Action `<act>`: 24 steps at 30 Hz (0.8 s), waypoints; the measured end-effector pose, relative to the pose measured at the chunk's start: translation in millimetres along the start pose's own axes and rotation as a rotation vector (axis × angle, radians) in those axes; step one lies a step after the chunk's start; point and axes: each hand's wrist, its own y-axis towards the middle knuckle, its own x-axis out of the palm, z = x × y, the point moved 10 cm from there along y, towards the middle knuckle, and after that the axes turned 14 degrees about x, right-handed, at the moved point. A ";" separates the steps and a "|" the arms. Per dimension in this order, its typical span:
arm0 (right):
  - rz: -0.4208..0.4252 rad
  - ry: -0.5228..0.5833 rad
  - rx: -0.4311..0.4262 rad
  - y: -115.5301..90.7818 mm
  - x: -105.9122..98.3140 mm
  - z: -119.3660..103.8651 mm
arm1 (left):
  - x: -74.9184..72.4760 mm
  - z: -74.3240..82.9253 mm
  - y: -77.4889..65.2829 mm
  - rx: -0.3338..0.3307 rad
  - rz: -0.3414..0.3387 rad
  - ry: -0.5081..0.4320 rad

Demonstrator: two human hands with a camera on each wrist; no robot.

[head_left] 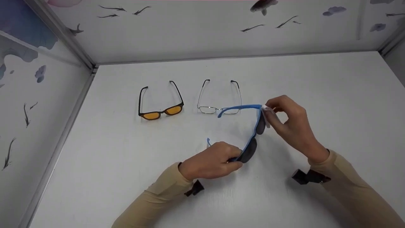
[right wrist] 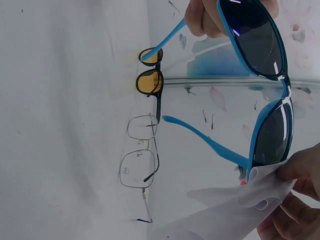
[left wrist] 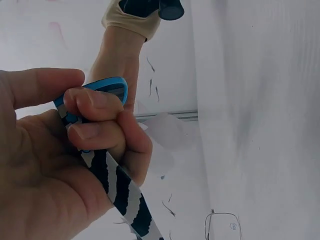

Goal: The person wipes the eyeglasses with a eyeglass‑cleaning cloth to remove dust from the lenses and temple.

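My left hand (head_left: 212, 161) grips a pair of blue-framed sunglasses (head_left: 249, 151) by one end, its fingers curled round a temple arm. Black and white stripes show on that temple (left wrist: 125, 190) in the left wrist view. The dark lenses face away to the right, and the other blue temple (right wrist: 212, 142) sticks out unfolded. At the opposite end of the frame, my right hand (head_left: 292, 123) pinches a white cloth (right wrist: 220, 217) against the hinge corner beside the lens. Much of the cloth hangs down below the fingers in the right wrist view.
Glasses with yellow lenses and a black frame (head_left: 152, 116) lie unfolded on the white table (head_left: 104, 158). Beside them are thin metal-framed clear glasses (head_left: 207, 110), partly overlapped by the blue temple in the head view. Patterned panels (head_left: 190, 34) border the table at the back and left.
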 end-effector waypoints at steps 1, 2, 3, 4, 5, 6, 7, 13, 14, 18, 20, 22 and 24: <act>0.000 0.011 -0.009 0.4 0.2 -3.5 | 0.2 -0.7 0.5 -0.002 -0.005 0.002; -0.005 0.016 -0.019 0.0 1.1 -7.2 | -0.2 -1.6 0.8 -0.002 -0.005 -0.002; -0.015 0.017 -0.033 -1.2 2.8 -10.8 | -1.0 -3.1 0.8 -0.005 0.001 -0.010; -0.033 0.017 -0.048 -3.1 5.2 -13.9 | -2.5 -4.7 0.6 -0.009 0.012 -0.018; -0.053 0.013 -0.064 -5.5 8.1 -16.3 | -4.4 -6.6 0.3 -0.013 0.025 -0.025; -0.076 0.013 -0.084 -8.5 11.3 -18.5 | -6.6 -8.5 -0.1 -0.016 0.040 -0.028; -0.102 0.009 -0.104 -11.7 14.9 -20.1 | -8.7 -10.3 -0.9 -0.019 0.053 -0.032; -0.153 -0.043 -0.085 -16.7 21.4 -7.7 | -14.5 -14.6 -3.3 -0.024 0.073 -0.040; -0.138 -0.050 -0.058 -14.2 19.1 -3.1 | -14.3 -14.0 -2.8 -0.021 0.068 -0.038; -0.059 -0.081 0.005 -2.7 8.2 6.2 | -12.1 -10.4 1.5 -0.014 0.037 -0.011; -0.037 -0.093 0.010 1.8 5.1 4.5 | -11.5 -9.1 3.9 -0.013 0.023 0.016; -0.028 -0.100 -0.009 3.8 4.2 -1.7 | -11.9 -9.5 5.0 -0.022 0.019 0.039; -0.033 -0.096 -0.039 2.8 5.5 -9.3 | -14.1 -9.9 5.3 -0.027 0.027 0.066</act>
